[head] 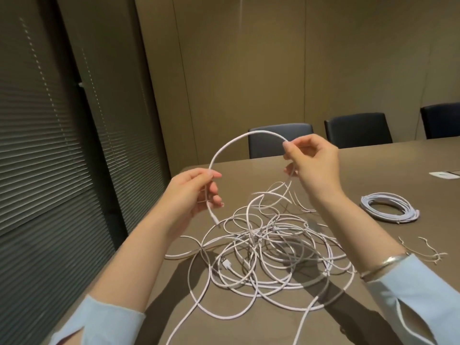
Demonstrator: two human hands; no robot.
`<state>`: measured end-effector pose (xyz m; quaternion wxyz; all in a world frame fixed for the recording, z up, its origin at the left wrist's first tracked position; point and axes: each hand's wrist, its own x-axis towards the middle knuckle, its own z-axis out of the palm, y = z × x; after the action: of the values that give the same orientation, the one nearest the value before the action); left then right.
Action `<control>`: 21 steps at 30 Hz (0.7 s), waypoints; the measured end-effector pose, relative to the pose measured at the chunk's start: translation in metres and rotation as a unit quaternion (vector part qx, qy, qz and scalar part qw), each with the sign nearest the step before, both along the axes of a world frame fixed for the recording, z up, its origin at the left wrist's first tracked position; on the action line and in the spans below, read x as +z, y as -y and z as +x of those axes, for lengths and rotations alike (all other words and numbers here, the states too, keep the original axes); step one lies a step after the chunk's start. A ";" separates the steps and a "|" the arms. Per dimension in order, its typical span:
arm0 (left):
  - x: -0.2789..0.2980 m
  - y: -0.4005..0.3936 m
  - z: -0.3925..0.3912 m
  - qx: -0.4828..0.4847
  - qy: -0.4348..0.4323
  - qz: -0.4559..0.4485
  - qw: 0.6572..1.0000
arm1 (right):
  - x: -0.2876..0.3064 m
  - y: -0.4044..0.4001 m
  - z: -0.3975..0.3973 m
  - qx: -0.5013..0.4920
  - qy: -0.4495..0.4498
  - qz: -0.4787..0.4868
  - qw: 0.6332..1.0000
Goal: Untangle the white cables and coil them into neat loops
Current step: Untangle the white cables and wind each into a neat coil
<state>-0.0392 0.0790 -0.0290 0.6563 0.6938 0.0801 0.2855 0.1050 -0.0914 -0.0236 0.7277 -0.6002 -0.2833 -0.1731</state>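
A tangled heap of white cables (268,250) lies on the brown table (385,165) in front of me. One white cable (239,140) arches in the air between my hands. My left hand (196,192) pinches it near its free end, and the plug tip hangs just below the fingers. My right hand (313,165) pinches the other side of the arch, from where the cable drops into the heap. A USB plug (226,263) shows inside the heap. A neatly coiled white cable (388,207) lies on the table to the right.
A few thin twist ties (423,250) lie at the right, near my right forearm. Three dark chairs (281,140) stand along the table's far edge. A white table inset (444,175) sits far right. Dark blinds fill the left wall.
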 end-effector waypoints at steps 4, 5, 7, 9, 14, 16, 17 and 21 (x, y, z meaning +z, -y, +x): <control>0.012 0.006 0.017 -0.001 0.062 -0.056 0.997 | 0.003 -0.015 -0.005 0.037 0.002 -0.013 0.999; 0.013 0.007 0.021 -0.001 0.076 -0.077 0.994 | 0.002 -0.020 -0.006 0.054 -0.007 -0.022 0.998; 0.014 0.008 0.028 -0.007 0.098 -0.122 0.988 | -0.004 -0.031 -0.007 0.089 -0.034 -0.056 0.994; 0.013 0.005 0.033 -0.024 0.115 -0.171 0.978 | -0.011 -0.041 -0.005 0.115 -0.066 -0.090 0.987; 0.007 -0.009 0.039 -0.059 0.127 -0.237 0.961 | -0.029 -0.054 0.009 0.158 -0.101 -0.170 0.967; 0.005 -0.018 0.042 -0.066 0.126 -0.229 0.963 | -0.031 -0.058 0.012 0.182 -0.092 -0.209 0.957; 0.005 -0.021 0.044 -0.064 0.123 -0.212 0.967 | -0.030 -0.059 0.012 0.195 -0.087 -0.222 0.951; -0.006 -0.032 0.053 0.007 0.030 -0.017 0.999 | -0.029 -0.065 0.011 0.200 -0.051 -0.233 0.950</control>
<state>0.0137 0.1113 -0.0350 0.6677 0.6733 0.0699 0.3098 0.1160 -0.0263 -0.0522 0.6009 -0.6920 -0.3927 0.0771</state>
